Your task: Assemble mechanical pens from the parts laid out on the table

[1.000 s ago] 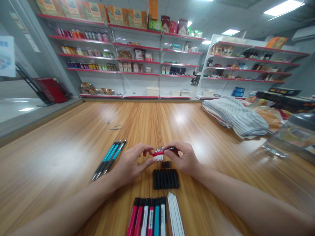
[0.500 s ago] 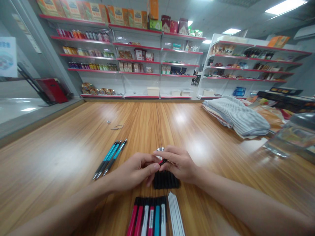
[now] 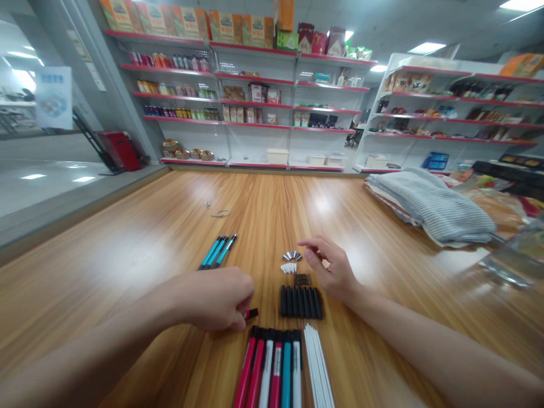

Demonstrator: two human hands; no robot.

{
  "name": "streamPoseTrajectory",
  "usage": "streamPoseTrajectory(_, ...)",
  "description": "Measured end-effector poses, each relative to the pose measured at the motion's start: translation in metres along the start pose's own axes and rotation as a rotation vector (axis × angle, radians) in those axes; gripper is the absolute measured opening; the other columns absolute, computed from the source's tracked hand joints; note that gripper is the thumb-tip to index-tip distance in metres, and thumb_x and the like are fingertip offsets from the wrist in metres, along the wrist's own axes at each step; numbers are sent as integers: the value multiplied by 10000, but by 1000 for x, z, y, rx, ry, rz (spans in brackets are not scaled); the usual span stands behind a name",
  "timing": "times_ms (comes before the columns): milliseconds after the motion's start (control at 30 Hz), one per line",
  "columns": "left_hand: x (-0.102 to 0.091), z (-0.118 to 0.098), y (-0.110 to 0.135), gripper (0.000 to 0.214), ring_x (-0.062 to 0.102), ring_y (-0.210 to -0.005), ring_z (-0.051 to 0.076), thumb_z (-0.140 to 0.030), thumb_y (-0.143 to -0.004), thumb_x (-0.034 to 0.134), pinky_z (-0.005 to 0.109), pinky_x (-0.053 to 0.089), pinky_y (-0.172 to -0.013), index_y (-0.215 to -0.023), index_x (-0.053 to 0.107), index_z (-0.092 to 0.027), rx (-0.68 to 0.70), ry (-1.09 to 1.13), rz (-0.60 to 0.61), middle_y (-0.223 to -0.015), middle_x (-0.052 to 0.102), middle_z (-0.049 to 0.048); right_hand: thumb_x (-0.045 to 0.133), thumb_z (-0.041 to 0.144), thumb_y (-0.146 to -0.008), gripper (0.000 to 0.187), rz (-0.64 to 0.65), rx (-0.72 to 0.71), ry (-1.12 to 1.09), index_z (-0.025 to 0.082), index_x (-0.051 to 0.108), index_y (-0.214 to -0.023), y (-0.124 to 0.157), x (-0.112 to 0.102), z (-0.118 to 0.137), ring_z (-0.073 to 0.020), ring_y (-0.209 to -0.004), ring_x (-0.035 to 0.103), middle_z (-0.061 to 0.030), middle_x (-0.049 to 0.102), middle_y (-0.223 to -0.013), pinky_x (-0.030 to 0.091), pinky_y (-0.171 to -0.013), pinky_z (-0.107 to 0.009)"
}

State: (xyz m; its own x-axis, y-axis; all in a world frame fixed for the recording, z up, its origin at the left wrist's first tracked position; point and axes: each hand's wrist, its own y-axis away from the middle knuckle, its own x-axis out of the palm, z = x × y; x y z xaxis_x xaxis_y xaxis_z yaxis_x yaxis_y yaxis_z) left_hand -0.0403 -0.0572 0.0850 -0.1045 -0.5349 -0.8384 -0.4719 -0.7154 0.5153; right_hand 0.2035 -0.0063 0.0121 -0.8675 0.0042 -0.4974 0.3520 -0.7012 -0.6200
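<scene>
My left hand (image 3: 225,299) is closed around a red pen barrel with a black end (image 3: 251,313), low over the table; most of the barrel is hidden by the fingers. Fingers apart and holding nothing, my right hand (image 3: 329,263) hovers beside a fan of silver cone-shaped pen tips (image 3: 292,256). Below the tips lie small white pieces (image 3: 289,267), little dark springs (image 3: 302,279) and a row of black rubber grips (image 3: 301,302). Nearest me are red, white and blue pen barrels (image 3: 267,365) in a row, with thin white refills (image 3: 318,365) to their right.
Several blue-and-black pens (image 3: 218,251) lie beyond my left hand. A thin grey loop (image 3: 221,213) rests farther back. On the right are folded striped cloth (image 3: 433,204) and a clear container (image 3: 516,252). Stocked shelves (image 3: 255,102) stand behind the wooden table (image 3: 140,226).
My hands have parted. The left moved left and toward me with the red barrel; the right let go and opened, moving right. The view has turned a little left.
</scene>
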Motion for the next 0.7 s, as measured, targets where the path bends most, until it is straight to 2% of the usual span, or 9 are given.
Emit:
streamPoseTrajectory(67, 1, -2, -2, 167, 603, -683, 196, -312, -675, 640, 260, 366, -531, -796, 644, -196, -9, 14, -5, -761, 659, 38, 484, 230, -922, 196, 0, 6, 6, 207, 624, -1058, 1, 0, 0, -153, -795, 568, -54, 600, -915, 461, -637, -276)
streamPoseTrajectory(233, 2, -3, -3, 299, 604, -724, 186, -213, -714, 577, 249, 396, -562, -1011, 584, -244, 60, 42, -132, -865, 650, 32, 483, 234, -925, 184, 9, 33, 1, 212, 632, -1030, 1, 1, -1, -158, -807, 578, -54, 620, -929, 464, -634, -272)
streamPoseTrajectory(333, 4, 1, -6, 224, 609, -751, 195, -229, -717, 579, 256, 413, -586, -941, 584, -240, 58, 33, -143, -868, 645, 36, 481, 233, -927, 180, 13, 35, 5, 208, 636, -1015, 1, 1, -2, -157, -795, 580, -53, 626, -914, 461, -639, -274)
streamPoseTrajectory(433, 7, 6, -9, 183, 624, -762, 206, -275, -704, 601, 256, 428, -580, -878, 577, -226, 0, 63, -177, -872, 644, 44, 478, 229, -928, 179, 22, 27, 14, 200, 642, -992, 0, 1, -3, -151, -764, 576, -50, 628, -884, 451, -630, -274)
streamPoseTrajectory(567, 12, 11, -12, 171, 619, -561, 164, -258, -721, 557, 219, 395, -444, -881, 532, -203, -94, 221, -114, -766, 644, 29, 474, 227, -930, 181, 12, 21, 19, 192, 645, -973, 0, 1, -3, -143, -728, 567, -46, 626, -855, 440, -616, -272)
streamPoseTrajectory(700, 15, 15, -12, 133, 603, -471, 139, -230, -732, 516, 198, 374, -388, -860, 512, -192, -82, 320, -42, -782, 655, 33, 473, 225, -930, 181, 14, 18, 17, 186, 648, -959, 0, 1, -3, -140, -716, 564, -45, 628, -846, 436, -615, -273)
